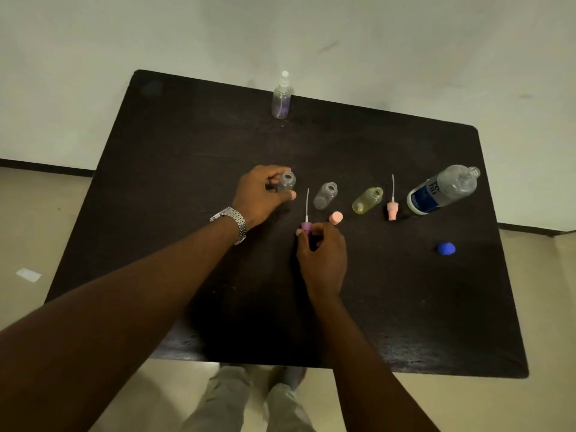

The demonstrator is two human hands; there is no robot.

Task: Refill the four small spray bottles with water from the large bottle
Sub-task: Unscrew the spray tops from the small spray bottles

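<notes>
My left hand (pixel 263 194) grips a small clear open bottle (pixel 287 180) standing on the dark table (pixel 187 213). My right hand (pixel 322 257) pinches a purple spray head (pixel 305 226) whose thin tube points up. To the right stand a second clear open bottle (pixel 325 195) and a yellowish open bottle (pixel 367 200). A pink spray head (pixel 391 210) stands beside them, its tube upward. The large water bottle (pixel 442 190) with a blue label stands uncapped at the right. A capped spray bottle (pixel 282 96) stands at the far edge.
A pink cap (pixel 336 217) lies just above my right hand. A blue cap (pixel 445 248) lies at the right, in front of the large bottle. A wall rises behind the table; my legs show below its near edge.
</notes>
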